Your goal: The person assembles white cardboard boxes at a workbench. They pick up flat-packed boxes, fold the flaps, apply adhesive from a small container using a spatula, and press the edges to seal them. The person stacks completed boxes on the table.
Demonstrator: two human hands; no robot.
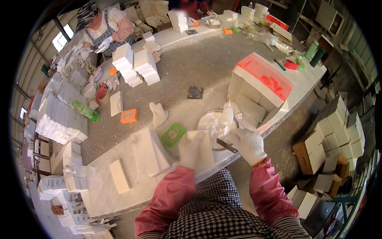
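My left hand (191,150), in a white glove, grips the left side of a white tile (206,149) near the table's front edge; its fingers are slightly blurred. My right hand (248,144), also gloved, is closed on a putty knife (227,145) with a flat, dark metal blade, held just right of the tile. Behind the blade stands a round metal bowl (207,122) of white paste or powder, with a whitish translucent object (227,113) in it. Left of my left hand lie several fanned white tiles (147,153) and a green block (173,134).
A narrow white tile (119,176), an orange block (129,116) and a crumpled white glove (158,114) lie leftward. An open carton (262,77) with red tape stands at right. Tile stacks (145,65) rise farther back. A co-worker (107,34) handles a tile at far left.
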